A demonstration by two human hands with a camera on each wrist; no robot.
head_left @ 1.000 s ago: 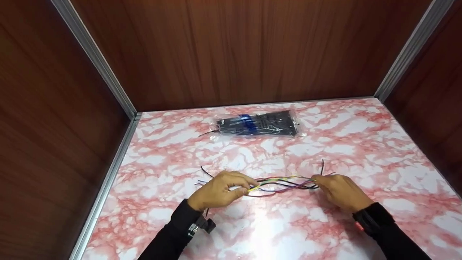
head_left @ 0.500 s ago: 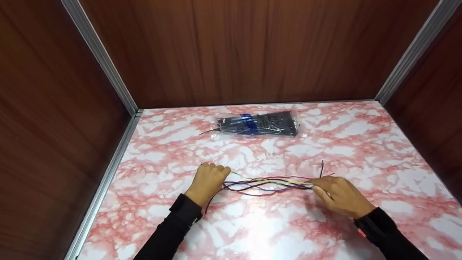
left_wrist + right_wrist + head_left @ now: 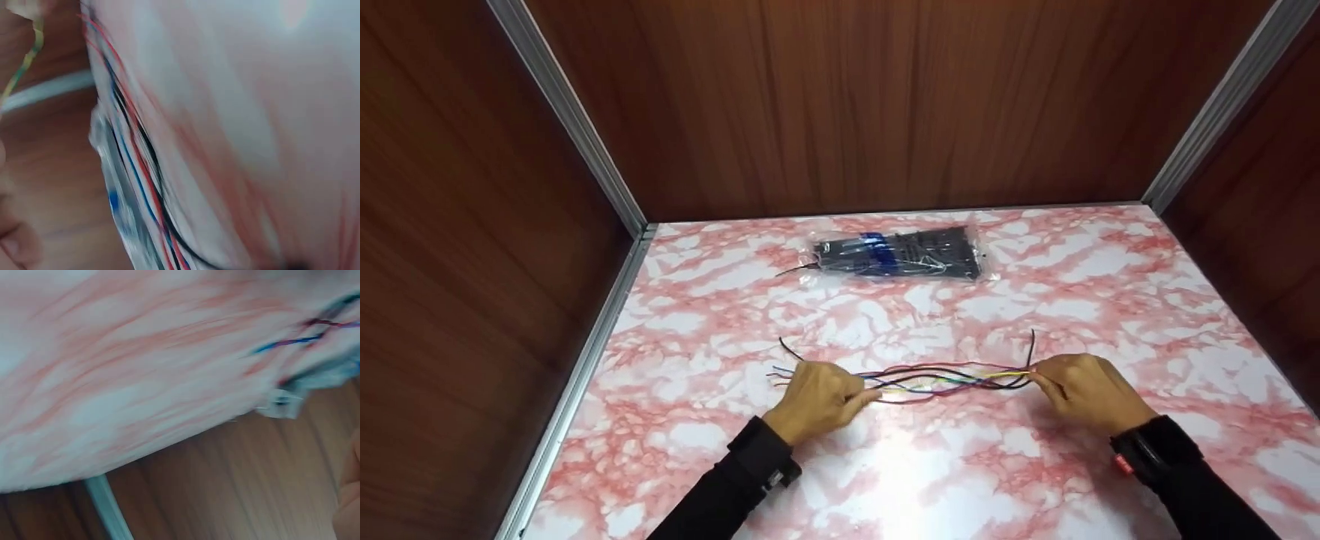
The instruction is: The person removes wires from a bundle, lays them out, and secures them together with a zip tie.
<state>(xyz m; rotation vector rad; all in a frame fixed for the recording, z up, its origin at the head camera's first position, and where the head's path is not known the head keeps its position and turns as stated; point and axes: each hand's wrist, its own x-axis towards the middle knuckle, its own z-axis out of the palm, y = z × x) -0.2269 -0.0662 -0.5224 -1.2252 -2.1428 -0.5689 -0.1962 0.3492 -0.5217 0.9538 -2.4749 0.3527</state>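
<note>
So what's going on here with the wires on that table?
A person is holding a bunch of thin coloured wires by both ends, just over a pink marbled table. The left hand pinches one end and the right hand the other. A clear bag of black cable ties lies further back, untouched, near the wooden wall.

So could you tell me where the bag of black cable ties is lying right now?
In the head view the bag of black cable ties lies at the far middle of the marble table, near the back wall, beyond the coloured wires.
</note>
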